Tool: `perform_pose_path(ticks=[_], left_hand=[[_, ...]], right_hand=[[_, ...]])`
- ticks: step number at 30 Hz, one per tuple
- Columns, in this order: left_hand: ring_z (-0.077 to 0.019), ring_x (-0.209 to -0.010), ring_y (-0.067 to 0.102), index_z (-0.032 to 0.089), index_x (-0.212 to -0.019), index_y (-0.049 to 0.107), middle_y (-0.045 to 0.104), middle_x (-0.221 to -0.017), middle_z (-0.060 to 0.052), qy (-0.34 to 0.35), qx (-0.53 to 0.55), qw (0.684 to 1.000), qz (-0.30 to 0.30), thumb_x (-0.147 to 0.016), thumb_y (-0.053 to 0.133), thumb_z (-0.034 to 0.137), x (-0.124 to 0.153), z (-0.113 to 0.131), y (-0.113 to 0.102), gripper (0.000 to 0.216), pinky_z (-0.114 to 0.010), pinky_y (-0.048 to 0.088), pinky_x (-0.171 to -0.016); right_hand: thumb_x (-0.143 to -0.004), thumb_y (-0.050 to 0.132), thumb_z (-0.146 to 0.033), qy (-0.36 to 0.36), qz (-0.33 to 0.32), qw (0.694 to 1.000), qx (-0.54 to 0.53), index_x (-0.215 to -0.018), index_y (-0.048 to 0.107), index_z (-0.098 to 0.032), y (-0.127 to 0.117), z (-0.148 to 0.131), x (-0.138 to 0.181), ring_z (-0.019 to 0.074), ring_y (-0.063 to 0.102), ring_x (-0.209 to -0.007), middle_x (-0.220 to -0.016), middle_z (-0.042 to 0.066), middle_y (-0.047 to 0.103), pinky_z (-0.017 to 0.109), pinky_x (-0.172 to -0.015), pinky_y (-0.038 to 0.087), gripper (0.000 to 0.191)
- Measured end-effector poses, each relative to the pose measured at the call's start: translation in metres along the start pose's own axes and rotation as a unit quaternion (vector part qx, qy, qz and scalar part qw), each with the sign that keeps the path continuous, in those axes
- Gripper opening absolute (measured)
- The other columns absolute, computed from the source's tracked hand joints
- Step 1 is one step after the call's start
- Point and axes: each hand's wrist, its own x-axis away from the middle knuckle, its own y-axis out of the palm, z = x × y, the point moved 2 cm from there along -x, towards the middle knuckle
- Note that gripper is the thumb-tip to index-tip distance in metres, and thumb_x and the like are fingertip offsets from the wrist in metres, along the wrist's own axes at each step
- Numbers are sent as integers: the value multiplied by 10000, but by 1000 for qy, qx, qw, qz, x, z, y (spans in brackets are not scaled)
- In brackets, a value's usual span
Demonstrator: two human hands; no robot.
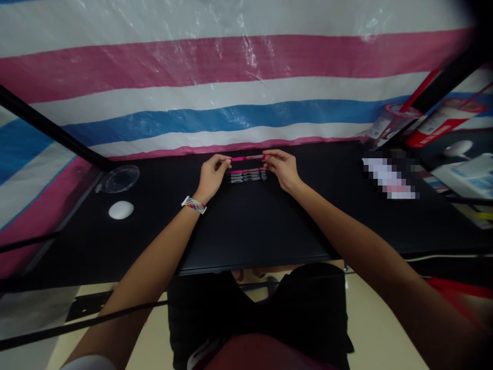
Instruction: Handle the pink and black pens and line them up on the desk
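Note:
Both my hands hold one pink pen (pixel 246 158) level above the black table (pixel 246 226), near its far edge. My left hand (pixel 213 174) pinches the pen's left end, and a colourful band sits on that wrist. My right hand (pixel 282 167) pinches the right end. Just below the held pen, a row of several pens (pixel 247 176) lies side by side on the table, between my two hands.
A clear plastic lid (pixel 120 178) and a white oval object (pixel 120 209) lie at the left of the table. Red-and-white cups (pixel 389 123) stand at the back right, papers (pixel 389 177) beside them. A striped tarp (pixel 231 77) hangs behind.

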Motion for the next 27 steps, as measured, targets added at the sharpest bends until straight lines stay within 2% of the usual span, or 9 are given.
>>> perform_pose_path(ticks=[3,5,8,10,14,18,19,23,27], left_hand=[[-159,-695,672,231,-798,693,695,-706,-6,20,-47,999,-4,-1112,586,349,0,0,1,352,-334,537,-736],[-160,-698,662,234,-808,674,680,-719,-7,30,-46,999,-2,-1115,577,362,1,-1,2,347,-338,525,-731],[-192,-914,743,250,-1024,715,779,-1006,-47,52,-1,999,-6,-1012,739,343,1,-4,5,97,-346,562,-815],[-219,-1032,762,275,-1208,705,788,-1131,-65,55,23,998,-12,-958,813,357,1,-5,6,284,-362,584,-872],[-221,-897,775,300,-1368,682,783,-928,-47,34,33,999,-19,-1072,670,436,1,-6,6,326,-428,604,-908],[-333,-1296,706,337,-1547,583,771,-1330,-103,83,-6,997,-1,-896,892,448,2,-4,3,729,-531,559,-1081],[-342,-1323,692,342,-1580,555,767,-1353,-105,81,-10,997,-4,-885,902,464,2,-4,3,786,-546,545,-1107],[-278,-1039,777,331,-1594,552,826,-1054,-73,39,14,999,-23,-1053,687,542,2,-7,4,597,-540,548,-1100],[-334,-1293,697,356,-1650,471,780,-1311,-92,94,-28,995,-28,-957,810,579,2,-3,3,803,-591,449,-1218]], right_hand=[[-777,813,-258,3,-7,1000,-4,-965,809,-238,1,-1,1,180,683,-740,-877,32,751,430,-827,627,189],[-775,811,-261,6,-8,1000,-5,-965,808,-237,2,-1,2,180,678,-736,-884,36,752,431,-823,625,192],[-772,820,-273,13,-6,1000,-18,-958,810,-228,3,-2,3,171,667,-717,-877,41,755,420,-803,620,192],[-770,822,-274,16,-8,1000,-23,-956,809,-226,4,-2,3,167,658,-704,-872,43,757,418,-794,620,192],[-775,813,-276,18,-20,1000,-15,-969,810,-233,6,0,4,166,658,-703,-881,40,761,422,-794,627,198],[-750,846,-279,19,-22,999,-29,-946,818,-228,7,1,4,160,654,-684,-849,37,759,399,-757,616,204],[-742,856,-281,18,-23,999,-33,-941,821,-228,7,0,4,159,656,-683,-845,37,760,393,-748,612,209],[-724,870,-268,16,-25,999,-41,-924,827,-225,8,0,4,152,659,-674,-839,34,761,372,-721,601,209],[-751,847,-265,16,-22,999,-26,-938,817,-233,7,2,4,153,658,-681,-847,31,755,386,-746,616,191]])
